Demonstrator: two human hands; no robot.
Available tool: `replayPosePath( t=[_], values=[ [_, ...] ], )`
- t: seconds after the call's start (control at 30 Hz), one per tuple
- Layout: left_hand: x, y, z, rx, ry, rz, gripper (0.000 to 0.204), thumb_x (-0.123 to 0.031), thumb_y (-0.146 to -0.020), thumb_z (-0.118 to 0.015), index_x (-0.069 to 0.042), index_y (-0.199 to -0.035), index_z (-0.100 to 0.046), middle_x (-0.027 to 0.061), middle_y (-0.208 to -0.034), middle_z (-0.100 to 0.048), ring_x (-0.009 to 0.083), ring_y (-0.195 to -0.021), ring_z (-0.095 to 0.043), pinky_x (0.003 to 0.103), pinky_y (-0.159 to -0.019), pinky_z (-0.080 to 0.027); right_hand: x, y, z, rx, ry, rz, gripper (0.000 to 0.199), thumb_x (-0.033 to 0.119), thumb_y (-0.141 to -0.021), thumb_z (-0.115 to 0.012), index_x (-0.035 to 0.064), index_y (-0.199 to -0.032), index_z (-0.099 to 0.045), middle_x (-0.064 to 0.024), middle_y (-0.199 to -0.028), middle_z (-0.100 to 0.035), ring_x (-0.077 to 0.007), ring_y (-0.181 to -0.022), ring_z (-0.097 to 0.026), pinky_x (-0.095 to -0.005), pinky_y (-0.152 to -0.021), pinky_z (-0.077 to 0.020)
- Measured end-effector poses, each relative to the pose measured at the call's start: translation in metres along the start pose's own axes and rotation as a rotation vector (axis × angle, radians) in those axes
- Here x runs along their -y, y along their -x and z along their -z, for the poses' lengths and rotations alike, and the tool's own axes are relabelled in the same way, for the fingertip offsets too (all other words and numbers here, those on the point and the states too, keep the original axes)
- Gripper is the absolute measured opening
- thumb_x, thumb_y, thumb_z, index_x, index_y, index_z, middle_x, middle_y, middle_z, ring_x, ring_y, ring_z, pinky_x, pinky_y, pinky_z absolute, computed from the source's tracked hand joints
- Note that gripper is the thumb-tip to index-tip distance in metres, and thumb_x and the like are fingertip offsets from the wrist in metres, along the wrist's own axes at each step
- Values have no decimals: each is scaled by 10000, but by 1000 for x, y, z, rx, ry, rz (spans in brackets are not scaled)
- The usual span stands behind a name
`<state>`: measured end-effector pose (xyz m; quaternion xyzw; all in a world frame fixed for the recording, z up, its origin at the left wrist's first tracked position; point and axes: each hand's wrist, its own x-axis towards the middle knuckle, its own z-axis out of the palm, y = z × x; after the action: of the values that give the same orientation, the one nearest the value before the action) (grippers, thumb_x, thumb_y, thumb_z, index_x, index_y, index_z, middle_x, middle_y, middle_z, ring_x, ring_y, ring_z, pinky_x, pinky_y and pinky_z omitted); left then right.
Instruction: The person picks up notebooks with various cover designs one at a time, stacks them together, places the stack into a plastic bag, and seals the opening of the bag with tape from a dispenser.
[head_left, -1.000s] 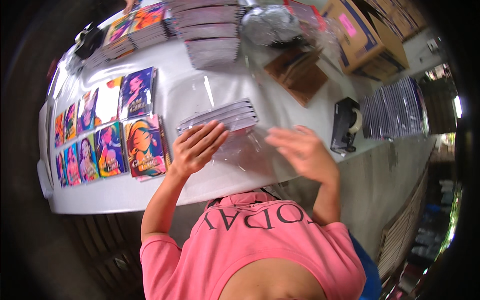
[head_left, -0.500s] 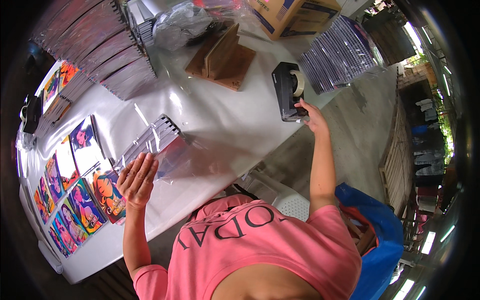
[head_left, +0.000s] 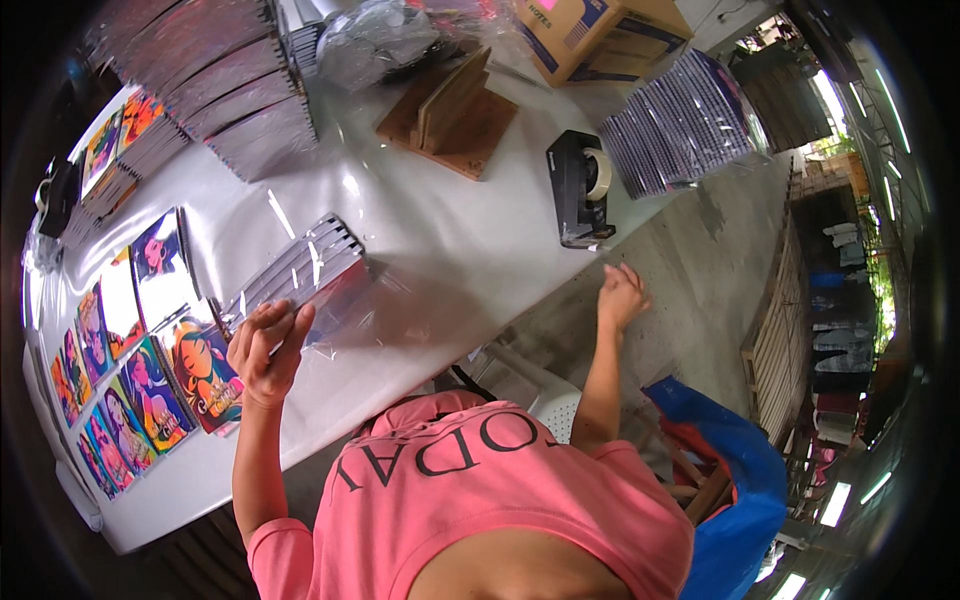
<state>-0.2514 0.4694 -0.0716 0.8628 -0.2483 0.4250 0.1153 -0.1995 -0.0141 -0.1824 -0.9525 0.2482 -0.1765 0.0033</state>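
Observation:
A stack of spiral-bound notebooks lies in clear plastic wrap on the white table. My left hand is at its near end, fingers bent and closed on the wrap. Off the table's edge, my right hand is raised with thumb and fingertips pinched together. Whatever is between them is too small to make out. Just beyond it stands a black tape dispenser with a roll of clear tape.
Colourful notebooks lie in rows at the left. Tall notebook stacks rise behind them. A wooden stand, a cardboard box and a wrapped notebook pile occupy the far side. A white plastic chair is by the near edge.
My right hand has left the tape dispenser and come back toward me, its fingertips now pinched. The left hand's flat fingers have bent, still at the wrapped stack.

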Motion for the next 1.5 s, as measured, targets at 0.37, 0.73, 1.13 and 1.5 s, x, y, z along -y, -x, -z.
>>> replayPosePath(
  t=[0.37, 0.73, 1.13, 1.5],
  values=[
    [6, 15, -4, -15, 94, 107, 323, 9, -723, -687, -27, -1007, -538, 72, -838, -666, 200, -728, -649, 285, -663, -533, 220, 62, 156, 595, -1706, 447, 179, 123, -884, -593, -16, -987, -637, -24, -738, -599, -112, -577, -490, -242, -553, -386],
    [6, 15, -4, -72, 235, 174, 194, -23, -671, -738, -37, -791, -587, 76, -817, -663, 208, -729, -652, 295, -695, -550, 323, 69, 178, 2024, -1911, -316, 257, 288, -961, -465, 77, -1024, -597, 19, -672, -525, -50, -484, -358, -204, -482, -351],
    [4, 13, -6, -160, 232, 217, 182, 18, -711, -699, -52, -714, -531, 65, -756, -652, 174, -697, -643, 295, -720, -554, 306, 108, 313, 2080, -2786, 861, 213, 192, -879, -610, 24, -786, -703, -79, -636, -619, -112, -407, -421, -265, -373, -259],
    [4, 12, -8, -141, 255, 211, 220, 14, -706, -719, -59, -714, -512, 71, -766, -655, 180, -720, -650, 300, -718, -548, 305, 98, 312, 1839, -2704, 1419, 240, 190, -882, -601, 43, -700, -653, -29, -613, -564, -110, -391, -367, -283, -397, -253]
  ],
)
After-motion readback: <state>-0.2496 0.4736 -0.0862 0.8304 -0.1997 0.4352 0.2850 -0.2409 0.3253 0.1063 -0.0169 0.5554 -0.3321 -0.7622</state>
